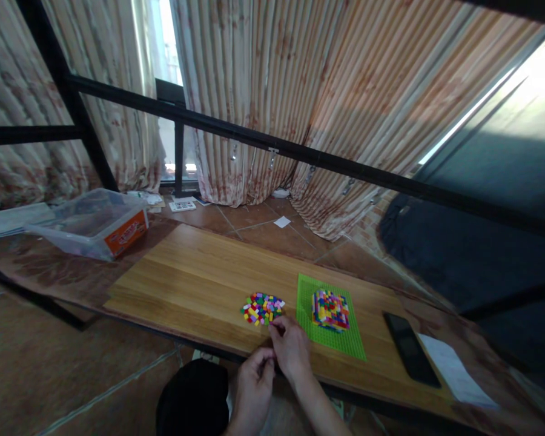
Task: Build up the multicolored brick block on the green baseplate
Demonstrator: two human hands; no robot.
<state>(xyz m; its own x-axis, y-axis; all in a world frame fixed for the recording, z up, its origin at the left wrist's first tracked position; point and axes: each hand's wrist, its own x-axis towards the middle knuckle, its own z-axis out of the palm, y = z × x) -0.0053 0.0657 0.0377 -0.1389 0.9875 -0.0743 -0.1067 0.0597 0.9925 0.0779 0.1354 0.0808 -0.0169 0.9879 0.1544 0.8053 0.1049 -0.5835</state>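
Note:
Several loose toy bricks [262, 307] in many colours lie in a small pile on the wooden board. My right hand [291, 349] is at the near edge of this pile, thumb and fingertips pinched together; whatever is between them is too small to name. Lower and to the left, my left hand [256, 381] is closed too, its thumb against the fingers at the board's front edge, and I cannot make out what it holds. Right of the pile, a block of stacked bricks [330, 310] stands on a green baseplate [306, 297]. Neither hand touches the block.
A black phone [411, 350] and a white sheet of paper [456, 370] lie right of the baseplate. Far left stands a clear plastic bin [79, 227] with an orange label. A black metal bar [254, 136] crosses beyond the wooden board [195, 266].

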